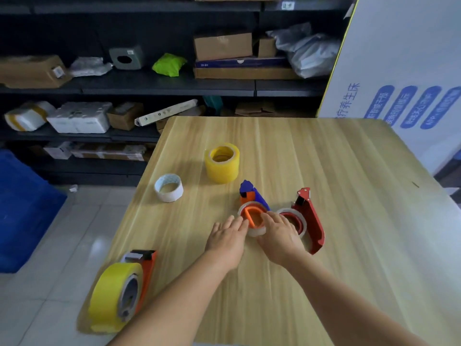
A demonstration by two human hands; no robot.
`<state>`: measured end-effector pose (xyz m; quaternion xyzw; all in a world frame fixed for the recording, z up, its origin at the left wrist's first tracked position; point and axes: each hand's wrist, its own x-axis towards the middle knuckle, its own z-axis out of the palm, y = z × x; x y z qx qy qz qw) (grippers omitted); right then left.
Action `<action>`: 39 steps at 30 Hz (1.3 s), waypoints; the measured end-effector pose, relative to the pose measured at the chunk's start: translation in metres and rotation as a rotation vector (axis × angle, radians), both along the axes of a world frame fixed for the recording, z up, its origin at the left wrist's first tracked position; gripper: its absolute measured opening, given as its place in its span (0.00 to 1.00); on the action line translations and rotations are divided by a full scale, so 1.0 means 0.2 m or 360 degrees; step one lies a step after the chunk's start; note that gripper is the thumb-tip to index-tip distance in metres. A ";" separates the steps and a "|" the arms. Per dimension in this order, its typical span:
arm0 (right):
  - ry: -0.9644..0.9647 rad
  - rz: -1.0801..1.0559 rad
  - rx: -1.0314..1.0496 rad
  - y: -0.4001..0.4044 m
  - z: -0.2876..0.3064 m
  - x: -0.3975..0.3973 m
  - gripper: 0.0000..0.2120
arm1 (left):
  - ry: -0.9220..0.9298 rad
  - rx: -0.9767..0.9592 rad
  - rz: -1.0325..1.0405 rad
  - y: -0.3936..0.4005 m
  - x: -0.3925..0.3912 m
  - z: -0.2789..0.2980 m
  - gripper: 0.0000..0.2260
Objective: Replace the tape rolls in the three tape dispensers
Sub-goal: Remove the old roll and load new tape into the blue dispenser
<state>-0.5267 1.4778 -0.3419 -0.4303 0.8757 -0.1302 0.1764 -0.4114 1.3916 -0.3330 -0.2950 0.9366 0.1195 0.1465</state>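
A blue and orange tape dispenser [250, 196] lies flat in the middle of the wooden table [336, 171], with a nearly used-up clear roll [257, 231] around its orange hub. My left hand [228, 239] touches that roll's left edge with its fingertips. My right hand [280, 234] grips the roll from the right. Just to the right lies a red dispenser [311, 221] with a thin clear roll on it. An orange dispenser [147, 268] loaded with a fat yellow roll [112, 295] stands at the table's near left corner. Spare yellow rolls [222, 162] and a white roll [169, 187] sit farther back.
Dark shelves [162, 83] with cardboard boxes and parcels run behind the table. A white printed board [399, 71] leans at the right. A blue bin [22, 208] stands on the tiled floor to the left.
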 end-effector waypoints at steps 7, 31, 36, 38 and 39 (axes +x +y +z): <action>0.0122 0.0168 0.0017 -0.09 -0.07 -0.15 0.23 | -0.0144 -0.0078 0.0020 -0.10 -0.07 -0.08 0.25; 0.0222 0.0372 0.0105 -0.31 -0.10 -0.12 0.53 | 0.0511 0.0574 0.0183 -0.41 -0.14 -0.12 0.44; 0.0252 0.0438 -0.0051 -0.42 -0.02 -0.09 0.52 | 0.0654 0.0567 0.0273 -0.52 -0.07 -0.06 0.46; 0.0195 0.0498 -0.0091 -0.48 0.01 -0.06 0.52 | 0.0706 0.0501 0.0307 -0.57 -0.02 -0.04 0.48; 0.0138 0.0529 -0.0105 -0.52 0.02 -0.04 0.51 | 0.0724 0.0490 0.0332 -0.60 0.00 -0.03 0.49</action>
